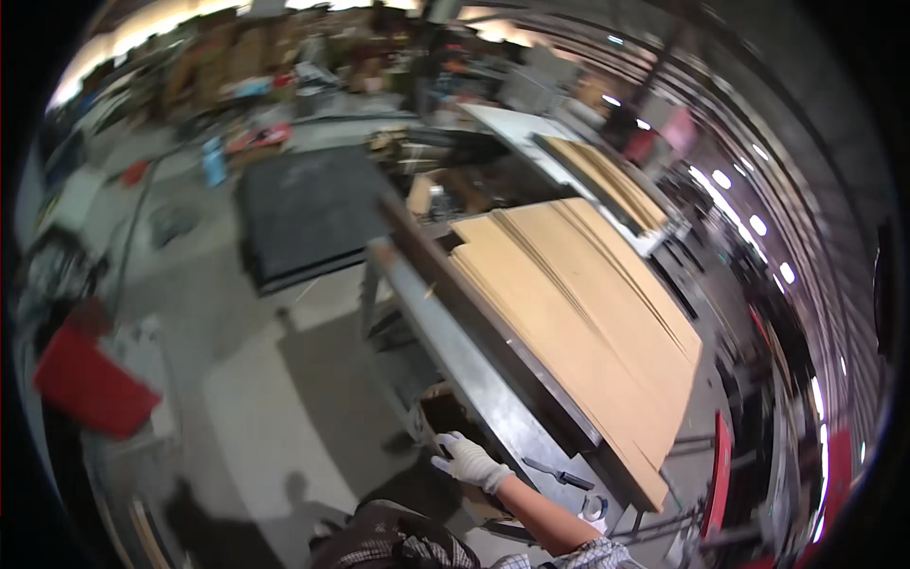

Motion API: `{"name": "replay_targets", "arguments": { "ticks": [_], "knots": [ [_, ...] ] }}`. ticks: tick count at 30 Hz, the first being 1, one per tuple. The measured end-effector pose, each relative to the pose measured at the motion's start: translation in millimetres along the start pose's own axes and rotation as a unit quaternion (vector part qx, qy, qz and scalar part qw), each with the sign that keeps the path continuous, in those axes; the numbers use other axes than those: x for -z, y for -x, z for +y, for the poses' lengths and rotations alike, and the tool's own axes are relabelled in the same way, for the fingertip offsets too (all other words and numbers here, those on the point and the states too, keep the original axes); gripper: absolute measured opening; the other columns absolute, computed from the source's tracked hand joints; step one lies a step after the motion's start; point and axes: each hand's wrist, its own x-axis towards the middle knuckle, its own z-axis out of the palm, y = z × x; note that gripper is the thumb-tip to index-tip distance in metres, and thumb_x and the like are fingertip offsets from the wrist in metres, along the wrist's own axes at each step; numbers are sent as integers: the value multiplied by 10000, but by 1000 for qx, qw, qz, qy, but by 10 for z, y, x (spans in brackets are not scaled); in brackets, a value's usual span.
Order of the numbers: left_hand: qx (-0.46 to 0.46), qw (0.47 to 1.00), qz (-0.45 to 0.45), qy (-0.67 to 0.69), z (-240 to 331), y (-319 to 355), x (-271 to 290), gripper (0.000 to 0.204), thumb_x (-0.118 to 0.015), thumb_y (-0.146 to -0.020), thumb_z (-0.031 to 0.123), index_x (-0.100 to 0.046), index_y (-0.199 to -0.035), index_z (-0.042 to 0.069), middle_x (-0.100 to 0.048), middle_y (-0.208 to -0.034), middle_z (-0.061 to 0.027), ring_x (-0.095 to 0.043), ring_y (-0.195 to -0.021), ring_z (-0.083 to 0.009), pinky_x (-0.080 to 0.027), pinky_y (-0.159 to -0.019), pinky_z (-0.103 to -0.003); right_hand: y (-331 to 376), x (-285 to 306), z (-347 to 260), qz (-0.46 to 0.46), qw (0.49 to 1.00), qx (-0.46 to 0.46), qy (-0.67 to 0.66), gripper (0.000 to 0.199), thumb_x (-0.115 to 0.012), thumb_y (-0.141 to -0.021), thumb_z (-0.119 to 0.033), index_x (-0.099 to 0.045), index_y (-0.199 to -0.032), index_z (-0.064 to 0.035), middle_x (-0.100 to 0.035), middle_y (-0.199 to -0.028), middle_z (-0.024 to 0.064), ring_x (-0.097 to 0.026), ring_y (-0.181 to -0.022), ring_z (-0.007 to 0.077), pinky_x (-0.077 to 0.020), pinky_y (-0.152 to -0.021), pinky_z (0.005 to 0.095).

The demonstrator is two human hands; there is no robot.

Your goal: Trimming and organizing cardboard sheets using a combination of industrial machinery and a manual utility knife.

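Note:
My right hand [469, 462], in a white knitted glove, reaches in from the lower right. Its fingers are a little apart, with nothing visible in them. Just beyond the fingertips is a cardboard box [424, 414] with a dark inside, below the edge of a metal workbench [479, 394]; whether I touch it I cannot tell. On the bench, right of the hand, lie a dark-handled tool [559, 472] with a slim blade and a roll of tape [594, 508]. My left hand is out of sight.
Tan sheets [588, 313] are fanned out on the bench behind a dark metal rail [493, 327]. A black panel stack [308, 213] stands far left of it. A red bin [95, 379] sits at the left, and a red bar [718, 474] at the right.

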Motion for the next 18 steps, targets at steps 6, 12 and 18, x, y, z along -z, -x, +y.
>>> {"name": "replay_targets", "arguments": {
  "ticks": [6, 12, 18],
  "knots": [
    [-322, 890, -318, 52, 4948, -887, -3175, 416, -516, -1002, 258, -499, -1354, 36, -566, -1303, -128, -575, -1152, -251, -483, -955, -341, -724, 85, 471, 350, 841, -283, -299, 367, -609, -919, -295, -641, -1151, -12, -673, -1063, 187, -615, -1027, 313, -470, -922, 394],
    [-487, 697, -494, -180, 6602, 964, -5662, 502, -610, -934, 90, -420, -1389, -10, -560, -1280, -188, -600, -1074, -219, -490, -915, -317, -1944, -144, 1447, 437, 317, -200, -818, 140, -452, -941, -174, -439, -818, -108, -396, -659, 87, -448, -576, 241, -382, -528, 405],
    [-504, 716, -446, -188, 7777, 390, -7527, 740, -685, -882, 89, -247, -1474, 15, -382, -1452, -244, -583, -1100, -227, -474, -930, -287, -3042, 405, 1116, 514, 89, -365, -771, 85, -440, -881, -154, -405, -818, -108, -345, -571, 100, -320, -415, 249, -245, -401, 410]
  ]
}}
